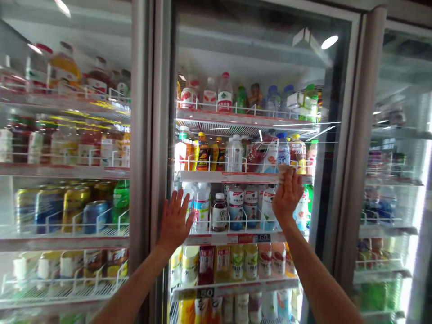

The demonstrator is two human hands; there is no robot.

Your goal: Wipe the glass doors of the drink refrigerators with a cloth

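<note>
In the head view, my left hand (176,220) lies flat with its fingers stretched out, against the left edge of a closed glass fridge door (249,49). It holds nothing. My right hand (287,193) is raised to the right part of the same pane, its fingers pressed over a small pale cloth (286,169). Only the cloth's upper edge shows above the fingertips, so its full shape is hidden. Behind the glass, near the left hand, stand clear bottles with a blue-and-pink label (202,204) and a dark bottle with a white cap (219,211).
A metal door frame (143,135) divides this door from the left fridge, where cans (77,204) and bottles line wire shelves. Another frame post (359,148) stands at the right, with a further glass door beyond. A price tag (206,293) sits on a lower shelf edge.
</note>
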